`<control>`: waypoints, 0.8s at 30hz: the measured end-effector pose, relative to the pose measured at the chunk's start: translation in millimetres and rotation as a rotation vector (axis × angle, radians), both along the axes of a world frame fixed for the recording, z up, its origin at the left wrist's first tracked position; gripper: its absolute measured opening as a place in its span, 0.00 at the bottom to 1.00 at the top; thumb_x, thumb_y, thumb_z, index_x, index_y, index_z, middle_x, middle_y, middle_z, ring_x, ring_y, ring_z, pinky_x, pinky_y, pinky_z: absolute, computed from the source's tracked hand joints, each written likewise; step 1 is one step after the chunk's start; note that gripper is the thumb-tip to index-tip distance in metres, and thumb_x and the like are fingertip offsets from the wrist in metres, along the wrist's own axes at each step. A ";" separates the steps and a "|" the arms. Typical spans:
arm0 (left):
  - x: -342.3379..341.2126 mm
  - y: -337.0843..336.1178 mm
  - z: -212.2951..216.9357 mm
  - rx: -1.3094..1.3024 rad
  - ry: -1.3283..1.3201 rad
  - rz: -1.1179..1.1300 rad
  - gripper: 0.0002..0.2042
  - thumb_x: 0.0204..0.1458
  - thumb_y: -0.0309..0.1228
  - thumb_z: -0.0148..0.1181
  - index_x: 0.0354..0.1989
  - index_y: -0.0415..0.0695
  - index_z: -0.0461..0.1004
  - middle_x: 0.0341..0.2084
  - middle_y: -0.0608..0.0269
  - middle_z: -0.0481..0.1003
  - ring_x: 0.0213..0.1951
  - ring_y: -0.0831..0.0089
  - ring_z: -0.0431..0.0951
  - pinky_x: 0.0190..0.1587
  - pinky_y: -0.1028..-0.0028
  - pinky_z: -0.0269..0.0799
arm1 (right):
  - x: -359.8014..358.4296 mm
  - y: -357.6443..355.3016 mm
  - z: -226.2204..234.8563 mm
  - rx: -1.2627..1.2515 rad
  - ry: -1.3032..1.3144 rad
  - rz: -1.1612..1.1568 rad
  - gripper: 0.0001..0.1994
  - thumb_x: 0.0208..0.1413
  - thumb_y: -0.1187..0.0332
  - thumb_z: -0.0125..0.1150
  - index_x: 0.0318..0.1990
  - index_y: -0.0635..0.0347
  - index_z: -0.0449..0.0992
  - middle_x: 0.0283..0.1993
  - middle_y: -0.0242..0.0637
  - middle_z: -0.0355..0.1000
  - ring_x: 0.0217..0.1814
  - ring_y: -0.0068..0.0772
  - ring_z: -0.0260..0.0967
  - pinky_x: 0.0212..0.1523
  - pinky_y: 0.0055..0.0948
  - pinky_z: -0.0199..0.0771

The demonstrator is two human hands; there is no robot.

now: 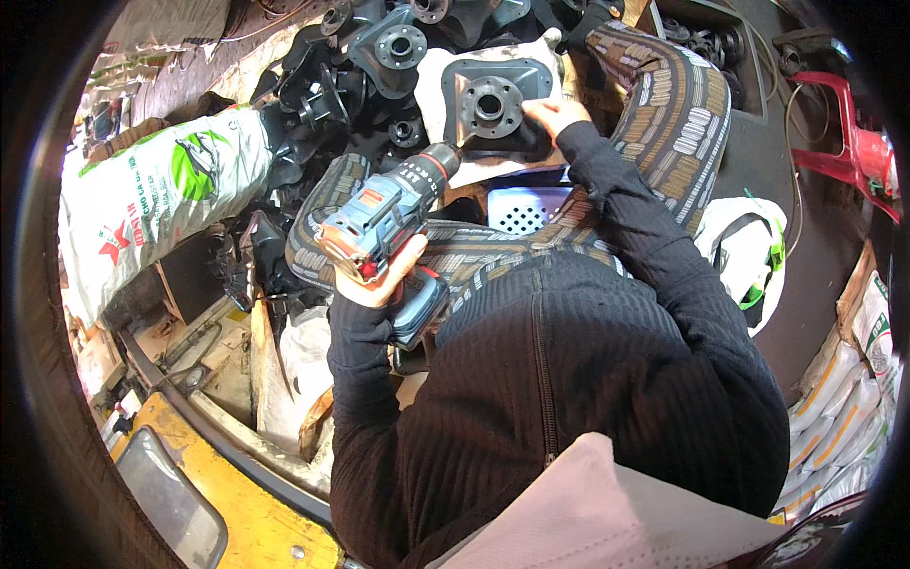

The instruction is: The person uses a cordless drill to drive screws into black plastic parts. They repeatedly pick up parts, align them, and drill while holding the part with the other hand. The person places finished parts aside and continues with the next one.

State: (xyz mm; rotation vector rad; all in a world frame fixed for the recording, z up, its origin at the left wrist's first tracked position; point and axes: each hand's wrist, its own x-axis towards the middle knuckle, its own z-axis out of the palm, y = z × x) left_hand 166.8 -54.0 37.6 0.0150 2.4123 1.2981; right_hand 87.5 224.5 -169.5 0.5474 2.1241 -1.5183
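The left hand (379, 275) was clenched around the grip of a blue cordless drill (389, 209), whose tip touched the dark metal flange plate (495, 102). The plate lay on a white cloth (438, 78) over the person's knee. The right hand (553, 114) pressed on the plate's edge (fingers bent, holding it down). A pile of similar black parts (379, 47) lay just beyond.

Cordless drill (384, 213): blue and grey, with an orange-red end and a black front.
Flanged metal part (493, 102): dark grey and shiny.
Sleeves (635, 218): black, with thin ribs.
Trousers (678, 114): dark, covered in rows of little tan and white marks.
Sack (156, 204): white, printed with green and red.
Small basket (523, 209): purple-blue, dotted with holes.
Plastic stool (853, 142): red.
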 end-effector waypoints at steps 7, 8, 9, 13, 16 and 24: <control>-3.8 14.9 -1.8 -0.025 0.157 -0.187 0.20 0.41 0.24 0.65 0.45 0.37 0.69 0.34 0.57 0.76 0.36 0.67 0.78 0.40 0.70 0.73 | 28.1 9.9 26.3 -1.381 -0.311 -0.395 0.19 0.55 0.69 0.50 0.54 0.66 0.63 0.47 0.42 0.68 0.48 0.36 0.68 0.48 0.37 0.72; -3.8 18.5 -2.6 -0.033 0.159 -0.201 0.20 0.41 0.24 0.65 0.45 0.37 0.69 0.35 0.57 0.76 0.36 0.67 0.78 0.41 0.70 0.73 | 32.1 6.5 29.9 -1.391 -0.276 -0.399 0.19 0.55 0.70 0.50 0.54 0.67 0.62 0.50 0.45 0.67 0.52 0.38 0.66 0.52 0.39 0.69; -2.2 22.7 -3.4 0.007 0.079 -0.088 0.21 0.37 0.31 0.71 0.41 0.39 0.72 0.35 0.59 0.76 0.36 0.67 0.78 0.40 0.68 0.73 | 34.1 3.7 33.1 -1.455 -0.215 -0.341 0.20 0.56 0.70 0.49 0.55 0.69 0.61 0.53 0.47 0.66 0.56 0.41 0.64 0.55 0.40 0.67; -0.2 35.3 -6.0 -0.057 0.193 -0.190 0.26 0.36 0.27 0.70 0.47 0.39 0.68 0.37 0.59 0.75 0.39 0.67 0.77 0.43 0.68 0.72 | 33.0 0.8 42.1 -1.522 -0.245 -0.360 0.20 0.55 0.73 0.49 0.56 0.67 0.60 0.56 0.48 0.63 0.59 0.41 0.62 0.56 0.39 0.66; -2.9 40.7 -10.2 -0.109 0.350 -0.270 0.27 0.35 0.27 0.71 0.47 0.40 0.68 0.39 0.59 0.74 0.40 0.67 0.76 0.43 0.68 0.72 | 30.8 2.0 45.5 -1.545 -0.208 -0.309 0.21 0.55 0.72 0.51 0.57 0.66 0.59 0.56 0.47 0.63 0.58 0.40 0.63 0.55 0.37 0.67; -11.1 33.1 -4.4 -0.058 -0.013 -0.079 0.22 0.38 0.33 0.71 0.42 0.39 0.72 0.37 0.59 0.76 0.38 0.67 0.77 0.42 0.68 0.73 | 32.4 -1.6 48.9 -1.155 -0.150 -0.083 0.24 0.55 0.67 0.52 0.58 0.64 0.56 0.50 0.41 0.69 0.20 0.15 0.57 0.20 0.14 0.60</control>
